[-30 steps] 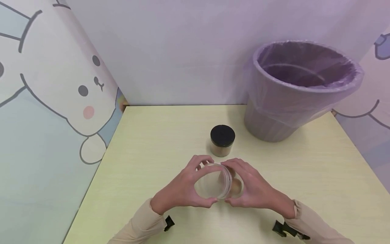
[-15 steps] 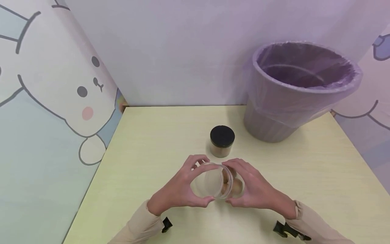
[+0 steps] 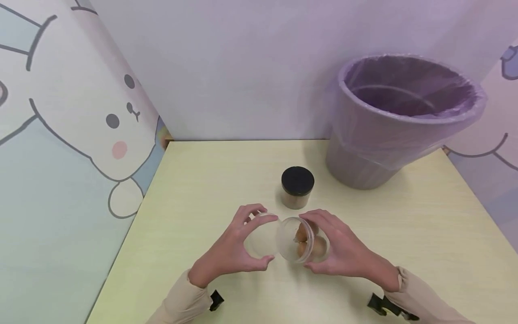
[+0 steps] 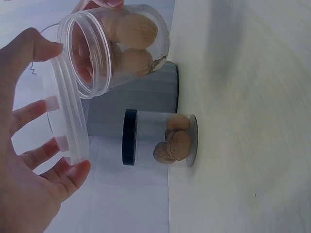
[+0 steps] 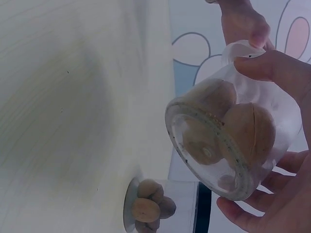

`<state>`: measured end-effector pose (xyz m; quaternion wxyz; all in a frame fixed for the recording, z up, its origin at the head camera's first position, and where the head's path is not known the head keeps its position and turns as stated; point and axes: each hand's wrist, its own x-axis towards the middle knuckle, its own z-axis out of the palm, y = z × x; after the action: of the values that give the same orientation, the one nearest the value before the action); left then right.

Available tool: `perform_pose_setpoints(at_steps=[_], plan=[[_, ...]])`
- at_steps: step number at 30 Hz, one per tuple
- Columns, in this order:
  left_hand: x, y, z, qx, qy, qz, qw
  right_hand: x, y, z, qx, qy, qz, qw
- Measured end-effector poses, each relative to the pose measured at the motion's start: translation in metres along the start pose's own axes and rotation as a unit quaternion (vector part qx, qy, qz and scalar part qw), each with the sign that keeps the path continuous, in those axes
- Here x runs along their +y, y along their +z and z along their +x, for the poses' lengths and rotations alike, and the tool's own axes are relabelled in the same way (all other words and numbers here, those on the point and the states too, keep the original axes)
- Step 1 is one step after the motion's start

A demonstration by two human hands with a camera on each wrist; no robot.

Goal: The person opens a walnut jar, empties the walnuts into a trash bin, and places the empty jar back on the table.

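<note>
In the head view my left hand (image 3: 226, 249) holds a translucent lid (image 4: 73, 114) by its edge, fingers and thumb around the rim. My right hand (image 3: 352, 254) grips a clear jar (image 5: 194, 104), tilted above the table with its open mouth toward the lid. Several walnuts (image 4: 137, 31) lie inside this jar. Lid and jar are apart in the head view, with a narrow gap between them. Just beyond both hands stands a second clear jar with a black lid (image 3: 297, 181), upright on the table; it also contains several walnuts (image 5: 146, 209).
A grey bin (image 3: 360, 157) lined with a thin plastic bag stands at the back right of the pale table (image 3: 202, 180). Behind the table rises a plain wall (image 3: 222, 72). Cartoon-printed panels (image 3: 73, 189) flank both sides.
My left hand has moved left with the lid, drawing it off the jar's mouth. The right hand stays nearly in place with the jar. The black-lidded jar has not moved.
</note>
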<state>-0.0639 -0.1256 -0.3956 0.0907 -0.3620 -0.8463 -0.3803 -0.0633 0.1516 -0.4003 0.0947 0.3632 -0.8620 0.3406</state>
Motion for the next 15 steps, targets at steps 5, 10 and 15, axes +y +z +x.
perform_pose_setpoints(at_steps=[5, 10, 15], plan=[[-0.004, -0.001, -0.006, 0.001, -0.012, 0.012, 0.9999, -0.001, 0.000, 0.000, -0.002, 0.005, -0.007, 1.0000], [-0.008, -0.002, -0.011, 0.003, -0.021, 0.022, 0.9995, -0.002, -0.001, 0.000, -0.001, 0.001, -0.011, 0.9999], [-0.012, -0.004, -0.016, 0.002, -0.026, 0.029, 0.9993, -0.003, -0.003, 0.001, 0.000, -0.005, -0.015, 0.9999]])
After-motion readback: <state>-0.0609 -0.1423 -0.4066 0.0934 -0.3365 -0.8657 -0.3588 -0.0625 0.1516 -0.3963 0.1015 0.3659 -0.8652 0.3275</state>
